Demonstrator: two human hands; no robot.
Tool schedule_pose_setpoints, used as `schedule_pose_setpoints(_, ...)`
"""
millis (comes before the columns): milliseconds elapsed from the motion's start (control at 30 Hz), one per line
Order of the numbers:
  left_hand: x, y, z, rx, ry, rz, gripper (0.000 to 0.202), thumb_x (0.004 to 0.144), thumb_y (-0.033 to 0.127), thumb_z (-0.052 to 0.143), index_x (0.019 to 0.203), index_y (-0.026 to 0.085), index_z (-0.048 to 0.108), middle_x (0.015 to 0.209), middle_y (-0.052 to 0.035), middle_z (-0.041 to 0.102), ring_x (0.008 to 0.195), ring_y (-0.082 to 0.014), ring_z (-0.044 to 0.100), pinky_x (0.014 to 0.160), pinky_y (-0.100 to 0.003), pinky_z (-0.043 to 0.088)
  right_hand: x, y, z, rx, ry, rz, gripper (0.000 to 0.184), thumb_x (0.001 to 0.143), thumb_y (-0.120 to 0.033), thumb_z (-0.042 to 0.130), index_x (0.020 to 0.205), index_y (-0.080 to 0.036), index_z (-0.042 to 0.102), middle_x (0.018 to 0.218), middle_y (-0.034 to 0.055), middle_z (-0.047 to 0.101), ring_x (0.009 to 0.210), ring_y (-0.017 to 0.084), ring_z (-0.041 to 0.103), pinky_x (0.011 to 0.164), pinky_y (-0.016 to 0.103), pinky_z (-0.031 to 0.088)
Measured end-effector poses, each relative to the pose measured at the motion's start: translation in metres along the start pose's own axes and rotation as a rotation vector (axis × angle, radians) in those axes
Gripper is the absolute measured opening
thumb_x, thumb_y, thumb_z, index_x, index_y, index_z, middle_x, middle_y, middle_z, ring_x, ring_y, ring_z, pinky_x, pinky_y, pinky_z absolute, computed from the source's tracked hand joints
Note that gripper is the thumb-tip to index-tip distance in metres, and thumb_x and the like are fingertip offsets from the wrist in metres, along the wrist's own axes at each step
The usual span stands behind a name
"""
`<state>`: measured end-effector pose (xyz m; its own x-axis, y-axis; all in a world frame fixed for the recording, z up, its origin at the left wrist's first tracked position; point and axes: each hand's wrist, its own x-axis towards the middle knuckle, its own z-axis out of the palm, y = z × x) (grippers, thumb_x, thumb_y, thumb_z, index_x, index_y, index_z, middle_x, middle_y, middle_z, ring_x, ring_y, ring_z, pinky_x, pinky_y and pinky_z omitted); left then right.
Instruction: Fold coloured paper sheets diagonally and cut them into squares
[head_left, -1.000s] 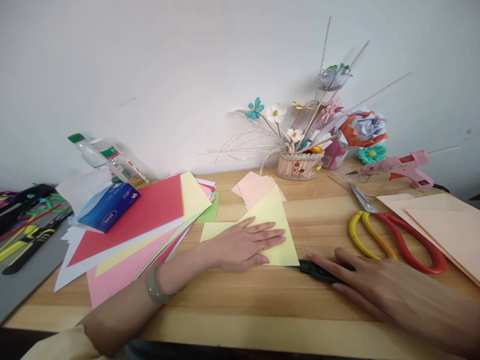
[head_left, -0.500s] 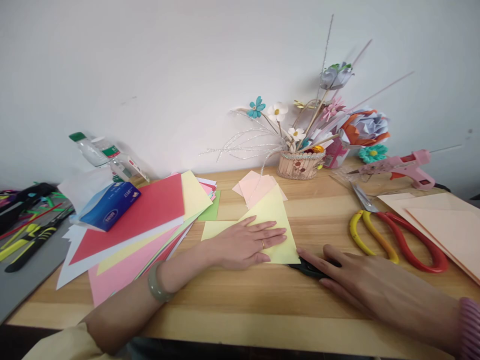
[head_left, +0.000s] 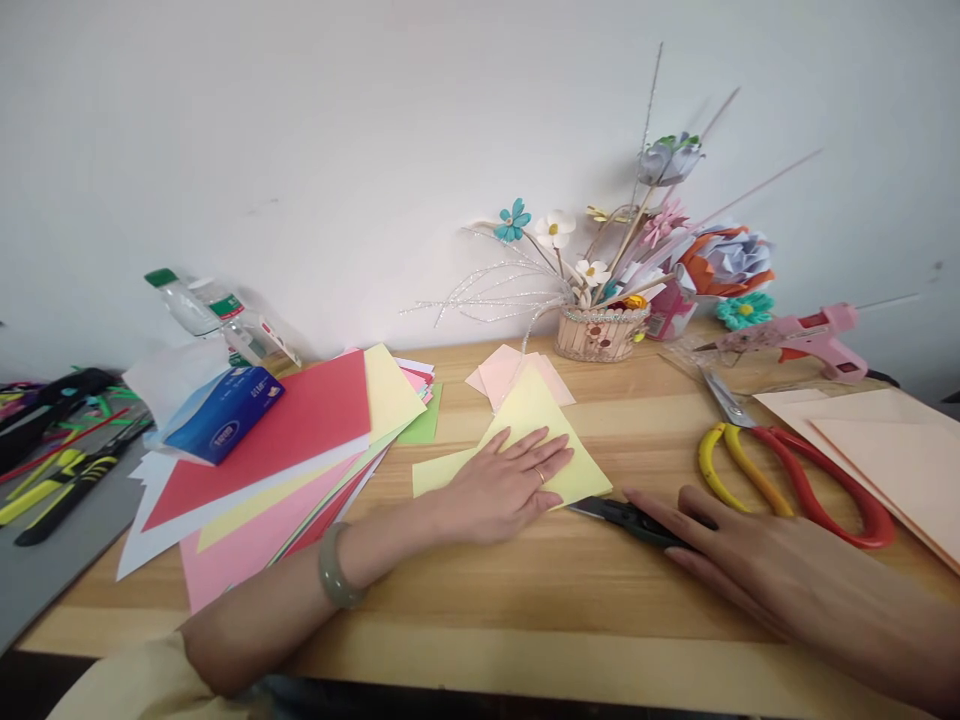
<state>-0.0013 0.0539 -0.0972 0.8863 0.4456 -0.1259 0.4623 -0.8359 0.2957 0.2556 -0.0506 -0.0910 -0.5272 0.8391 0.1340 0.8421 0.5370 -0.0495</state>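
My left hand (head_left: 504, 483) lies flat, fingers stretched out, on a folded pale yellow paper (head_left: 536, 420) in the middle of the wooden table (head_left: 525, 620). A ring is on one finger and a jade bangle (head_left: 335, 567) on the wrist. My right hand (head_left: 739, 555) rests on a black utility knife (head_left: 611, 513) that lies just right of the yellow paper. Its fingers are closed over the handle end. The knife's tip points toward the paper's lower right corner.
A fanned stack of coloured paper (head_left: 300, 440) with a blue tissue pack (head_left: 223, 412) lies at left. Red and yellow scissors (head_left: 780, 478), a pink glue gun (head_left: 802, 335), peach card (head_left: 892, 450) and a basket of paper flowers (head_left: 600, 330) stand at right and back. Tools (head_left: 52, 470) lie far left.
My left hand has turned the yellow paper counterclockwise and shifted it a little right. My right hand slid back to the right, leaving more of the knife showing.
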Motion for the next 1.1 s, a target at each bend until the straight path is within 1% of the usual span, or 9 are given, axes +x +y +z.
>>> schedule_pose_setpoints(167, 0.006, 0.002, -0.004, -0.167, -0.02, -0.098, 0.053, 0.098, 0.04, 0.015, 0.145, 0.016, 0.014, 0.153, -0.0038, 0.008, 0.14, -0.0164, -0.001, 0.114, -0.044, 0.008, -0.002, 0.009, 0.0, -0.077, 0.009, 0.006, 0.044, 0.097, -0.036, 0.026, 0.137, -0.022, 0.038, 0.09, 0.0059, 0.063, 0.061, 0.019, 0.064, 0.044, 0.03, 0.048)
schedule_pose_setpoints(267, 0.001, -0.008, -0.012, -0.153, -0.004, -0.05, 0.049, 0.099, 0.032, 0.019, 0.144, 0.013, 0.02, 0.153, -0.0055, 0.008, 0.14, -0.0147, -0.004, 0.114, -0.038, 0.008, -0.001, 0.008, 0.001, -0.159, 0.022, 0.005, 0.042, 0.097, -0.036, 0.026, 0.132, -0.019, 0.043, 0.087, 0.0055, 0.062, 0.057, 0.018, 0.063, 0.042, 0.029, 0.046)
schedule_pose_setpoints(367, -0.007, -0.018, -0.019, -0.039, 0.044, 0.028, 0.046, 0.099, 0.031, 0.022, 0.143, 0.017, 0.025, 0.152, -0.0027, 0.014, 0.14, -0.0144, -0.004, 0.114, -0.041, -0.001, 0.002, 0.006, 0.003, -0.226, 0.053, 0.015, 0.043, 0.096, -0.036, 0.025, 0.128, -0.014, 0.045, 0.091, 0.0086, 0.064, 0.052, 0.019, 0.062, 0.037, 0.03, 0.043)
schedule_pose_setpoints(467, -0.017, -0.023, -0.022, 0.006, -0.021, 0.097, 0.05, 0.099, 0.039, 0.023, 0.145, 0.019, 0.017, 0.152, -0.0023, 0.012, 0.14, -0.0139, 0.001, 0.113, -0.041, -0.002, 0.007, 0.003, 0.002, -0.24, 0.063, 0.014, 0.045, 0.097, -0.036, 0.022, 0.124, -0.009, 0.046, 0.087, 0.0113, 0.066, 0.048, 0.02, 0.061, 0.035, 0.03, 0.042)
schedule_pose_setpoints(567, -0.023, -0.025, -0.018, 0.014, -0.119, 0.135, 0.06, 0.097, 0.048, 0.025, 0.146, 0.019, 0.007, 0.153, -0.0037, 0.007, 0.14, -0.0156, 0.003, 0.113, -0.042, -0.001, 0.011, 0.0, 0.002, -0.171, 0.044, 0.008, 0.041, 0.097, -0.037, 0.023, 0.113, -0.01, 0.051, 0.082, 0.0098, 0.065, 0.051, 0.02, 0.063, 0.039, 0.03, 0.045)
schedule_pose_setpoints(633, -0.025, -0.025, -0.013, 0.034, -0.136, 0.137, 0.062, 0.096, 0.05, 0.023, 0.146, 0.02, 0.004, 0.153, -0.0035, 0.006, 0.14, -0.0162, 0.002, 0.112, -0.042, -0.002, 0.012, -0.001, 0.003, -0.155, 0.029, 0.006, 0.039, 0.097, -0.036, 0.023, 0.11, -0.013, 0.051, 0.081, 0.0081, 0.064, 0.05, 0.018, 0.061, 0.04, 0.03, 0.044)
schedule_pose_setpoints(800, -0.024, -0.024, -0.009, 0.106, -0.11, 0.142, 0.06, 0.097, 0.049, 0.018, 0.146, 0.017, 0.004, 0.153, -0.0031, 0.005, 0.14, -0.0157, 0.0, 0.112, -0.042, -0.001, 0.015, -0.002, 0.007, -0.187, 0.014, -0.024, 0.036, 0.096, -0.036, 0.026, 0.112, -0.014, 0.049, 0.085, 0.007, 0.063, 0.051, 0.019, 0.061, 0.039, 0.03, 0.04)
schedule_pose_setpoints(1000, -0.025, -0.022, -0.009, 0.115, -0.089, 0.127, 0.058, 0.097, 0.049, 0.017, 0.146, 0.019, 0.006, 0.153, -0.0022, 0.006, 0.14, -0.0143, 0.003, 0.112, -0.04, -0.001, 0.021, -0.003, 0.005, -0.15, -0.007, -0.046, 0.035, 0.096, -0.035, 0.027, 0.112, -0.014, 0.05, 0.093, 0.0091, 0.065, 0.059, 0.021, 0.064, 0.044, 0.031, 0.043)
schedule_pose_setpoints(1100, -0.025, -0.023, -0.008, 0.119, -0.078, 0.126, 0.059, 0.097, 0.049, 0.017, 0.146, 0.019, 0.007, 0.153, -0.0021, 0.007, 0.14, -0.0148, 0.004, 0.112, -0.04, -0.001, 0.023, -0.002, 0.002, -0.094, -0.059, -0.042, 0.034, 0.096, -0.036, 0.027, 0.112, -0.016, 0.05, 0.09, 0.007, 0.066, 0.058, 0.02, 0.063, 0.046, 0.032, 0.044)
